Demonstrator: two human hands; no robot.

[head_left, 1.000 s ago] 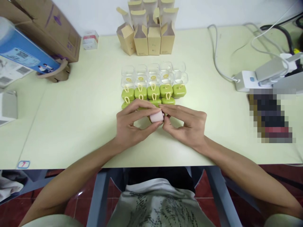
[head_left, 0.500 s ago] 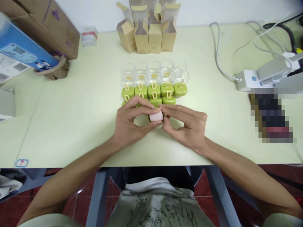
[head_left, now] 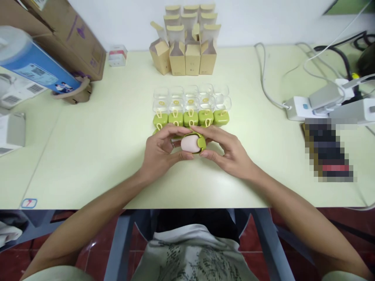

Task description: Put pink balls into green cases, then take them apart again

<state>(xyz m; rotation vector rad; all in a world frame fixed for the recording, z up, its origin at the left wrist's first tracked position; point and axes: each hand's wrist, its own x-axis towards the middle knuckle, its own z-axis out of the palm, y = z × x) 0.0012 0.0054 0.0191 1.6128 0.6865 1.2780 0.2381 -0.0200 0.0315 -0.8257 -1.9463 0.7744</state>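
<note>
Between my two hands, over the table near its front edge, is a small green case (head_left: 202,143) with a pale pink, rounded piece (head_left: 190,144) showing at its left. My left hand (head_left: 162,150) curls around the pink end, fingertips above and thumb below; a ring shows on one finger. On the green end, my right hand (head_left: 227,150) has its fingers along the top and its thumb at the lower edge. Just beyond my fingers stand several green cases (head_left: 190,118) with yellow loops, the nearer row partly hidden by my hands.
Clear plastic covers (head_left: 191,102) lie in rows behind the green cases. Several open cardboard boxes (head_left: 192,59) stand by the wall. At left are a blue cylinder (head_left: 43,74) and a large carton (head_left: 79,50); at right, a power strip (head_left: 301,108) with cables.
The case has turned in my hands, so more of the pink piece and a green flap at its right now show. My right hand has shifted slightly left. The whole view has tilted up a little.
</note>
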